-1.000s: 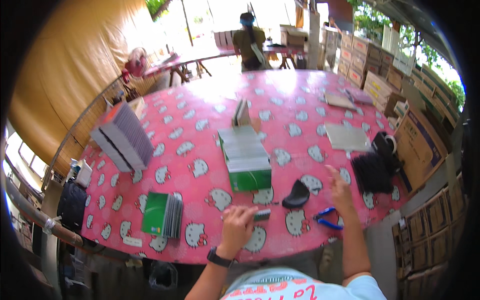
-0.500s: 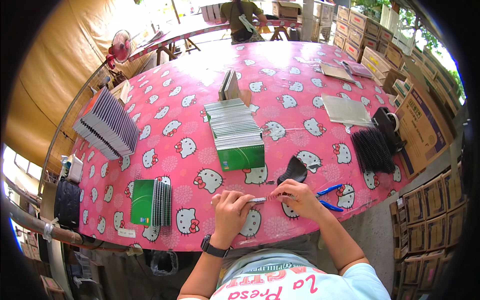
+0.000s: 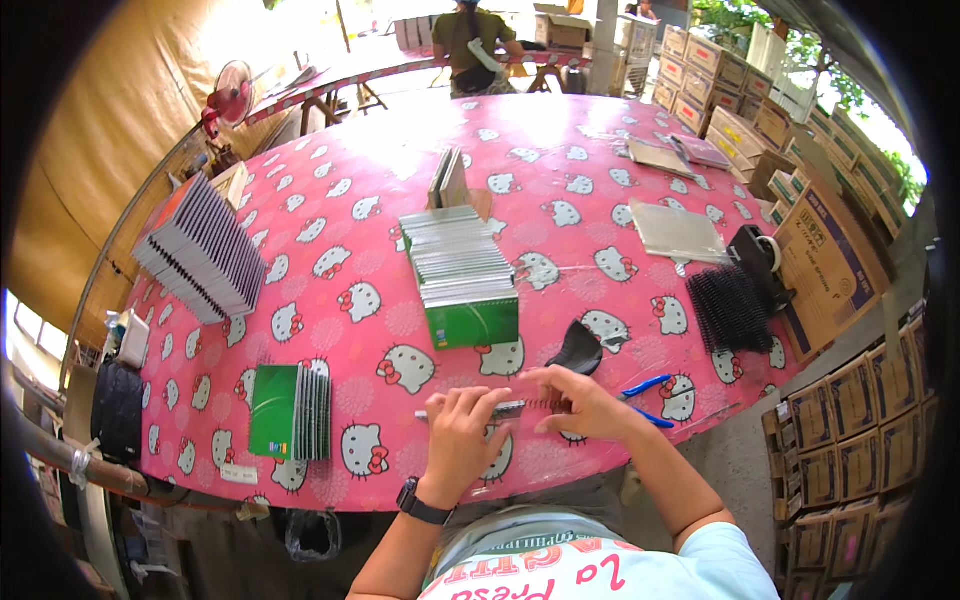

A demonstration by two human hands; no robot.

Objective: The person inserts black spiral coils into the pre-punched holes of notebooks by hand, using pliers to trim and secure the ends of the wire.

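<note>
A thin notebook, seen edge-on as a pale strip, stands near the table's front edge. My left hand is closed over it, fingers across its top edge and thumb toward me. A dark spiral binding coil sticks out from its right end. Around the coil's free end, my right hand has thumb and forefinger spread apart; its other fingers are partly hidden. Right of that hand lie blue-handled pliers. A black bundle of coils rests just beyond it.
A long row of green-covered notebooks stands mid-table, a smaller bound stack left. A taller bound stack is far left. Black coils lie by a tape dispenser and cardboard box. Another person sits beyond the pink table.
My right thumb and forefinger have spread from a pinch on the coil. The left hand's fingers have loosened slightly over the notebook. The whole view has shifted a little.
</note>
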